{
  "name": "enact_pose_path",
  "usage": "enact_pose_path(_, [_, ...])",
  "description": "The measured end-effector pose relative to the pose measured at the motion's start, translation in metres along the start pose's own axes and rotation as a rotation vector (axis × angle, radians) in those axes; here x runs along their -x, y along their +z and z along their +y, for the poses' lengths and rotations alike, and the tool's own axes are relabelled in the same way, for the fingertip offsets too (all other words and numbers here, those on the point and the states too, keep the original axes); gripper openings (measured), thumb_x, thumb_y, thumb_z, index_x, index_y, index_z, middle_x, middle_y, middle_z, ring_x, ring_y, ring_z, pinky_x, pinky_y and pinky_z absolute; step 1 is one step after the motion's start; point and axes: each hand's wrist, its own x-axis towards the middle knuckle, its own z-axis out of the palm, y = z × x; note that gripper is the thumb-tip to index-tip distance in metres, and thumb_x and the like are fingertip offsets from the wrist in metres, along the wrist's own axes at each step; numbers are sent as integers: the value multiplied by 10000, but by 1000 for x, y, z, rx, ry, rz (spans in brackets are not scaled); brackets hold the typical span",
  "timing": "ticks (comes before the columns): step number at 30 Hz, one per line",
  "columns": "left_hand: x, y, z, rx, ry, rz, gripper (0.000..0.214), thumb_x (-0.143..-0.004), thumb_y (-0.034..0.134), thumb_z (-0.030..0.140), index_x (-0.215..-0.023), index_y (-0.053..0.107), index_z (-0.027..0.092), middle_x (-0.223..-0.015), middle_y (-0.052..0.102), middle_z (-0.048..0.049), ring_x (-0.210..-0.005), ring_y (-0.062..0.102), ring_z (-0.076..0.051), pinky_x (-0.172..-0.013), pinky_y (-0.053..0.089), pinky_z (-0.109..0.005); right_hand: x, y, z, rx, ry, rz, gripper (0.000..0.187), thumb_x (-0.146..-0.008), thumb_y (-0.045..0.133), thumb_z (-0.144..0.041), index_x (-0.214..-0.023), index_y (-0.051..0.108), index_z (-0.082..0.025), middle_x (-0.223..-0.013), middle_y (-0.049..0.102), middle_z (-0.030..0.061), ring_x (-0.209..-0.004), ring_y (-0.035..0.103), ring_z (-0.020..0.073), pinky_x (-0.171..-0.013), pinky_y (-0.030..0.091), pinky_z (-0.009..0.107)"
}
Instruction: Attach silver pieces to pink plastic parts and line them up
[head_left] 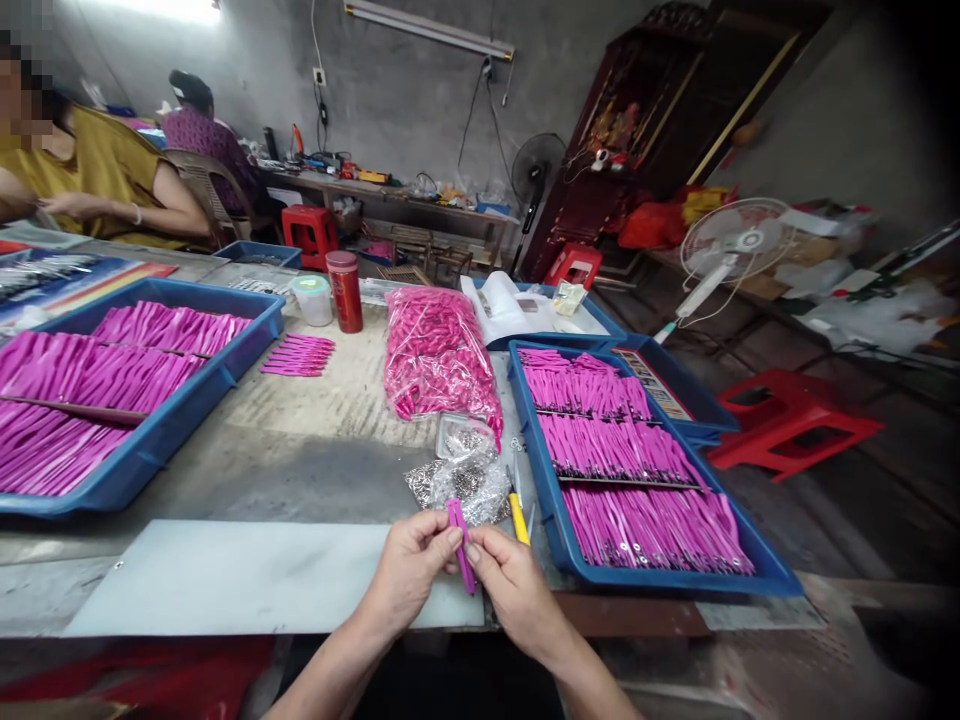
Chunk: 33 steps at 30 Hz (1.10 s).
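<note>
A slim magenta plastic piece (463, 558), with a slot or gap near its upper end, is pinched between both hands over the front of the table. My left hand (415, 562) grips it from the left with thumb and fingers. From the right, my right hand (517, 590) holds it in the same kind of pinch. Just beyond my fingers lies a clear plastic bag of small metal parts (420, 484). A yellow-handled tool (518, 517) rests beside it. Under my left hand is a pale flat sheet (247, 575).
Blue trays stand left (112, 490) and right (675, 580), filled with rows of magenta pieces. A bag of pink parts (439, 350), a red tumbler (345, 295) and a lidded tub (313, 302) sit farther back. One small row of pieces (298, 355) lies nearby. Two people sit at left.
</note>
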Motion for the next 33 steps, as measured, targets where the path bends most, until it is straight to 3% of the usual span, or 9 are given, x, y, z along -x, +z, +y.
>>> enact_pose_path(13, [-9,-3,1,-115,-17,55,287,-619,617,381,-518,532,126,-435,436,51,-428,374,-56,-423,321,-178,-9,3,3,-49,75,-21,259,-839,398,-278,-725,598,-160,-588,492,-15,-561,435,101,-507,344,207])
enact_pose_path(24, [-18,-4,3,-33,-76,92,261,-579,654,351,-542,561,110,-446,512,31,-405,429,-57,-415,348,-180,-23,4,14,-165,146,-58,254,-812,415,-288,-661,566,-150,-548,468,-33,-506,396,83,-492,331,203])
enact_pose_path(33, [-20,-6,2,-71,-17,106,244,-590,641,334,-523,553,116,-437,494,39,-405,418,-55,-406,351,-174,-25,6,14,-115,128,-50,254,-820,410,-268,-678,579,-143,-571,505,-21,-528,420,85,-509,347,202])
